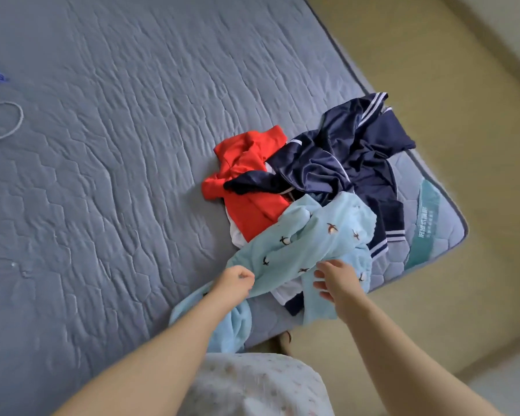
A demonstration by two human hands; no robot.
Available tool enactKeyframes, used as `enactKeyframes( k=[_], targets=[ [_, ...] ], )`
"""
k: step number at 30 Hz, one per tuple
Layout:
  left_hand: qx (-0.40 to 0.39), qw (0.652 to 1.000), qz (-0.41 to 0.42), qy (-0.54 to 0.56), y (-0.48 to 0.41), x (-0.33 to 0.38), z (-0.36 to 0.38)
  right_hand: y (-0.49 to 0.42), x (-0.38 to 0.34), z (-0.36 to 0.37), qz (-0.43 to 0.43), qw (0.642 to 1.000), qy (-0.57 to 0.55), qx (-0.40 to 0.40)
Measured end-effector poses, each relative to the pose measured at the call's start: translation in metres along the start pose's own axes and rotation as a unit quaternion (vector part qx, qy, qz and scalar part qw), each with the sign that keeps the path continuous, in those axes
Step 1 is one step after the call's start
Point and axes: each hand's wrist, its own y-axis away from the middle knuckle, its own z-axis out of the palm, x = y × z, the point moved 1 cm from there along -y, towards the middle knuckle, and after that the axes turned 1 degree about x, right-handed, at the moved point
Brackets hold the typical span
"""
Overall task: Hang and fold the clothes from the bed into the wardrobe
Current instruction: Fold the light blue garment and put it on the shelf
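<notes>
A pile of clothes lies near the right corner of the grey quilted mattress [117, 145]. On top at the front is a light blue fleece garment [306, 244] printed with small birds. Behind it lie a red garment [249, 172] and a shiny navy jacket [342, 163] with white stripes. My left hand [236, 279] grips the blue fleece at its left edge, fingers curled into the fabric. My right hand [336, 280] rests on the fleece's lower right part with fingers spread and loosely bent; whether it grips the cloth is unclear.
The mattress corner with a teal label [427, 223] juts toward the yellowish floor [433, 85] on the right. A grey cable loop [9, 121] and small items lie at the mattress's far left edge. No wardrobe is in view.
</notes>
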Motion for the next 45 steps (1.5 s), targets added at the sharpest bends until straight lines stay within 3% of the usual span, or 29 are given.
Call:
enactKeyframes(
  k=[6,10,14,18,28,33,37,40,42,45],
  targets=[
    [0.012,0.998,-0.048,0.046,-0.037,0.027,0.026,-0.069,-0.026,-0.016,0.023,0.999,0.032,-0.028],
    [0.016,0.992,-0.092,0.083,-0.049,0.029,0.031,-0.097,-0.027,-0.013,-0.022,0.999,0.037,-0.021],
    [0.019,0.984,-0.120,0.134,-0.051,0.032,0.026,-0.101,-0.027,-0.010,-0.030,0.998,-0.042,-0.030],
    [0.016,0.983,-0.092,0.158,-0.042,0.032,0.012,-0.094,-0.029,-0.004,0.016,0.994,-0.104,-0.016],
    [0.067,0.970,0.005,0.232,0.027,0.004,-0.077,0.040,-0.049,0.074,-0.090,0.959,-0.123,-0.237],
    [0.114,0.945,0.024,0.305,0.078,-0.027,-0.136,0.128,-0.056,0.130,-0.158,0.913,-0.092,-0.365],
    [0.036,0.906,0.018,0.421,0.126,-0.040,-0.168,0.186,-0.057,0.169,-0.176,0.895,-0.053,-0.407],
    [-0.003,0.887,0.060,0.458,0.151,-0.053,-0.187,0.216,-0.059,0.184,-0.197,0.871,-0.035,-0.448],
    [0.023,0.890,0.113,0.440,0.165,-0.058,-0.193,0.229,-0.065,0.183,-0.217,0.852,-0.038,-0.475],
    [0.133,0.928,0.200,0.284,0.179,-0.055,-0.191,0.232,-0.081,0.175,-0.240,0.844,-0.040,-0.477]
  ],
)
